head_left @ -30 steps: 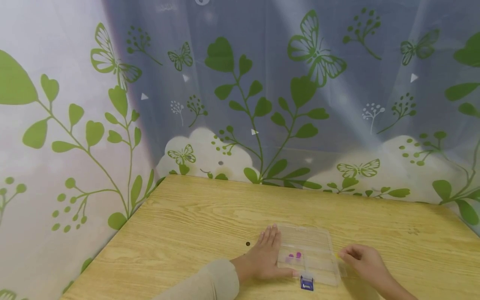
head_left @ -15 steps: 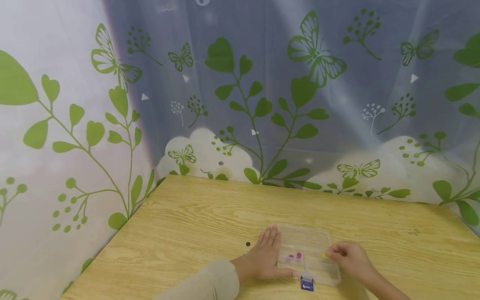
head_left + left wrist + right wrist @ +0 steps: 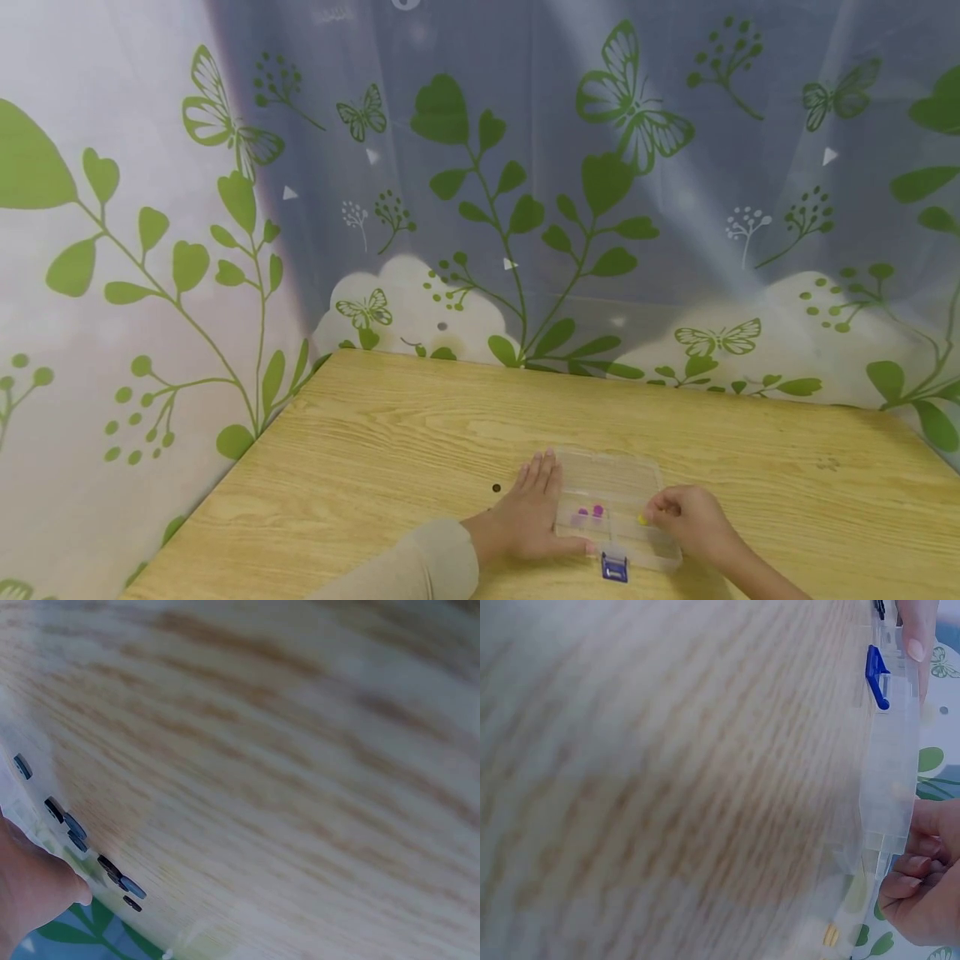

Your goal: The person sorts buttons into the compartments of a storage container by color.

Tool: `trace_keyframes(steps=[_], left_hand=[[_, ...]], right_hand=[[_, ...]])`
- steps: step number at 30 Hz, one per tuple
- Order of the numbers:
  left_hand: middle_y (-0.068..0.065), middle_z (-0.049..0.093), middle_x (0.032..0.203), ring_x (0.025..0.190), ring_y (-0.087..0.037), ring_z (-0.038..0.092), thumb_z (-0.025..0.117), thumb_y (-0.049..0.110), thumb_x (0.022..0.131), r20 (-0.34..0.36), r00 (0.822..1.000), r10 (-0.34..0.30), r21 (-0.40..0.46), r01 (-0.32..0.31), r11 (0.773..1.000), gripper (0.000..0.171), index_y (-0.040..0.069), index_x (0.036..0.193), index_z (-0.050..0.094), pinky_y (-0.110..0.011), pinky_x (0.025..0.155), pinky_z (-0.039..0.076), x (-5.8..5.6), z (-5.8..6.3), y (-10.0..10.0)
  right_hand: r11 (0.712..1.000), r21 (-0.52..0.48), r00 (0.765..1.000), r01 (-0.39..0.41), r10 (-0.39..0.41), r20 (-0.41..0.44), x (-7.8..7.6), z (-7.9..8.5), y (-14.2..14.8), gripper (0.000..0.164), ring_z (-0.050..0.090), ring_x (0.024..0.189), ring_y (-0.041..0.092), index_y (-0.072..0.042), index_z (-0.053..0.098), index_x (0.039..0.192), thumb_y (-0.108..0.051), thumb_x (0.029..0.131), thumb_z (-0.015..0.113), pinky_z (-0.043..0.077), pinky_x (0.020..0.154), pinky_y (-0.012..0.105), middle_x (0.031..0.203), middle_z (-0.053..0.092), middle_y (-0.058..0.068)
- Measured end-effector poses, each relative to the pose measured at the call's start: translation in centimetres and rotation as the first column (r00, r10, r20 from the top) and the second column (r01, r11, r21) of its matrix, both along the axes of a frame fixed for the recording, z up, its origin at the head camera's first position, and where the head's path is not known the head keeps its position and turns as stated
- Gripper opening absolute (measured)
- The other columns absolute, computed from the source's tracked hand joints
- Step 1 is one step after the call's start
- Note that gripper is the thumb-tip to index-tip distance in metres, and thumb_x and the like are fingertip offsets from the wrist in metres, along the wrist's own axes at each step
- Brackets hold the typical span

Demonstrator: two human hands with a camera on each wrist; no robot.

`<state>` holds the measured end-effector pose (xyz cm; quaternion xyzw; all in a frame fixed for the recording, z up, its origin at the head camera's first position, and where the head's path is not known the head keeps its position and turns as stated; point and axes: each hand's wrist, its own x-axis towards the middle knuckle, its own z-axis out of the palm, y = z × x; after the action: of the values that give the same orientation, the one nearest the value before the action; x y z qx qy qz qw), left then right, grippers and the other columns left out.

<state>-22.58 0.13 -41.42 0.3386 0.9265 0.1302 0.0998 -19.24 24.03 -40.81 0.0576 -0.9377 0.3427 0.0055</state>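
Observation:
A clear plastic compartment box (image 3: 618, 472) with a blue latch (image 3: 614, 567) lies on the table. My left hand (image 3: 528, 517) rests along its left side, fingers straight, the thumb reaching across the front edge. Two purple buttons (image 3: 597, 510) sit in a left compartment. My right hand (image 3: 692, 521) pinches a small yellow button (image 3: 642, 519) between thumb and fingertips, over the box's right part. In the right wrist view the latch (image 3: 876, 677) hangs from the box's front, and the pinched button is hidden.
On the wooden table (image 3: 390, 433), a dark button (image 3: 496, 487) lies left of my left hand. The left wrist view shows several dark buttons (image 3: 109, 865) beyond the thumb. Something yellow and striped (image 3: 830, 934) lies near the box in the right wrist view. Patterned curtains (image 3: 480, 208) stand behind.
My right hand has moved left from beside the box to over its right part, carrying the yellow button, then slightly lower. My left hand and the box have stayed put.

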Motion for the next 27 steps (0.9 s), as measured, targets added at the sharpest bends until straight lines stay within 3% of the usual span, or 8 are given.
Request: trace_keyframes(steps=[6, 11, 19, 27], left_hand=[[-0.021, -0.001, 0.155, 0.144, -0.033, 0.001, 0.041, 0.073, 0.082, -0.008, 1.0, 0.001, -0.002, -0.001, 1.0, 0.106, -0.002, 0.147, 0.004, -0.041, 0.118, 0.01, 0.02, 0.06, 0.0], [-0.021, -0.001, 0.155, 0.144, -0.033, 0.0, 0.041, 0.073, 0.082, -0.002, 1.0, 0.001, 0.001, -0.001, 1.0, 0.107, -0.002, 0.147, 0.004, -0.042, 0.118, 0.009, 0.0, 0.08, -0.01], [-0.021, -0.002, 0.155, 0.144, -0.033, 0.0, 0.041, 0.073, 0.081, -0.004, 1.0, 0.001, 0.001, -0.001, 1.0, 0.107, -0.002, 0.147, 0.004, -0.042, 0.118, 0.009, -0.08, -0.07, 0.0], [-0.02, -0.002, 0.155, 0.144, -0.032, 0.0, 0.041, 0.074, 0.081, 0.0, 1.0, 0.006, 0.0, -0.006, 1.0, 0.107, -0.002, 0.148, 0.004, -0.042, 0.118, 0.009, -0.11, -0.2, 0.06]], right_hand=[[0.997, 0.076, 1.0, 0.023, -0.022, -0.02, -0.21, 0.23, -0.29, 0.006, 0.044, 0.061, 0.004, -0.006, 0.069, 0.076, -0.01, 0.08, 0.069, 0.041, 0.054, 0.018, 0.074, 0.065, -0.001], [0.996, 0.082, 0.999, 0.039, -0.039, 0.006, -0.28, 0.37, -0.46, 0.007, 0.045, 0.061, 0.005, -0.007, 0.069, 0.073, -0.006, 0.08, 0.068, 0.041, 0.054, 0.018, 0.073, 0.066, -0.001], [0.998, 0.043, 0.998, 0.045, -0.046, 0.039, -0.36, 0.45, -0.21, 0.007, 0.046, 0.06, 0.006, -0.006, 0.07, 0.075, -0.006, 0.081, 0.066, 0.041, 0.053, 0.019, 0.073, 0.066, -0.001], [0.996, -0.016, 0.995, 0.087, -0.086, 0.05, -0.23, 0.74, 0.27, 0.007, 0.04, 0.055, 0.007, -0.006, 0.07, 0.081, -0.007, 0.083, 0.064, 0.036, 0.049, 0.019, 0.063, 0.057, 0.0]])
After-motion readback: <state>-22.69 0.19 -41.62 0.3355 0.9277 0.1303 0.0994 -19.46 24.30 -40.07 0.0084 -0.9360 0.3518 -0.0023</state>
